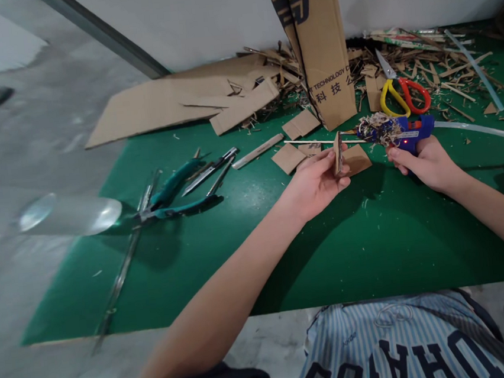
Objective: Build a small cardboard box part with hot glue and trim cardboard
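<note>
Left hand (316,184) pinches a small cardboard piece (339,152) edge-up, a thin wooden stick (314,142) running through it; the stick's long axis lies left-right. Right hand (423,160) is wrapped around the blue glue gun (407,129), nozzle pointing left toward the cardboard, close beside it but apart. Both are held above the green tabletop (285,257), right of centre. Pliers (176,193) lie well left.

A makeshift craft workshop, to judge by the green cutting mat (241,261) littered with cardboard offcuts (181,101) and shavings, pliers (176,196), scissors (403,94), a blue glue gun (411,129) and a tall cardboard box (318,46) against a bare wall.
</note>
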Tool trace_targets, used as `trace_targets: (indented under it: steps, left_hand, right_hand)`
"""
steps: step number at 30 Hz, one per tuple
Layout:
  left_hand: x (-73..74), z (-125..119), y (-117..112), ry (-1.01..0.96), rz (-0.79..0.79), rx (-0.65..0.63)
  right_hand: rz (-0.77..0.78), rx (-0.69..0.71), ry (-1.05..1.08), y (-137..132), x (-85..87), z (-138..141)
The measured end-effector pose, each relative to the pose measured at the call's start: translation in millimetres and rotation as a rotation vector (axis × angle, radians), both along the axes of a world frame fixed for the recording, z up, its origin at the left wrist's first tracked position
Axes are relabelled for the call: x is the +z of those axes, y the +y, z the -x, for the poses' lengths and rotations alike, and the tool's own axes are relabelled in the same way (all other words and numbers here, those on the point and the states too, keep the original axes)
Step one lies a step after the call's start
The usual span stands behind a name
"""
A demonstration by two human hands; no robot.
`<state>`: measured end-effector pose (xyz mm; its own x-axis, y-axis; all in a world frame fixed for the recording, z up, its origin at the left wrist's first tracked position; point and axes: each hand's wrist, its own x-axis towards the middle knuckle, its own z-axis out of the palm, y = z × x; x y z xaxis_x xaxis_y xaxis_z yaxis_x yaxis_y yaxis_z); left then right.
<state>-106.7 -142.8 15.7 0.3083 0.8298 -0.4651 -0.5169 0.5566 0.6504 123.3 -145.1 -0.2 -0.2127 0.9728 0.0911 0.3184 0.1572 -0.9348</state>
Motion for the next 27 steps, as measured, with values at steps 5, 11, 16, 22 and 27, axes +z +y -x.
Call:
trace_targets:
  steps: [5,11,16,22,27]
  left_hand:
    - [0.1,0.4,0.3,-0.005,0.002,0.001]
    - [1.2,0.1,-0.2,-0.014,0.011,0.014]
    - [2.6,-1.5,-0.3,-0.011,0.029,0.027]
    - [6.7,-1.6,-2.0,-0.02,0.021,0.009]
    - [6.1,-0.4,-2.0,-0.037,0.009,0.001]
  right_hand:
    - [0.006,0.008,-0.032,-0.8,3.3,0.2]
    - [0.017,0.022,-0.062,-2.0,5.3,0.4]
    - [-0.011,0.031,-0.065,-1.4,4.2,0.4]
    - [-0.023,0.027,-0.048,0.4,2.3,-1.4]
    - [-0.028,0.023,-0.087,0.3,2.6,-2.1]
